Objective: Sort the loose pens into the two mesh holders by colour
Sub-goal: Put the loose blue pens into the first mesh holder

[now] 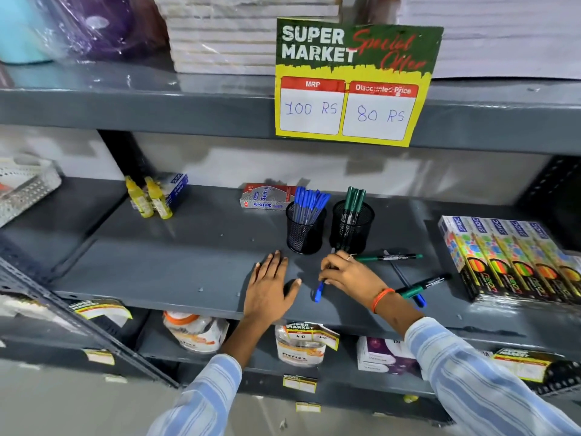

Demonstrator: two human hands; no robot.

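Two black mesh holders stand on the grey shelf. The left holder is full of several blue pens; the right holder has three green pens. My right hand is closed around a blue pen, just in front of the right holder. My left hand lies flat and open on the shelf, in front of the left holder. Loose to the right lie a green pen, a second green pen and another blue pen partly under it.
Colourful pencil boxes stand at the right of the shelf. A red and grey box sits behind the holders, two yellow bottles at back left. A price sign hangs from the shelf above.
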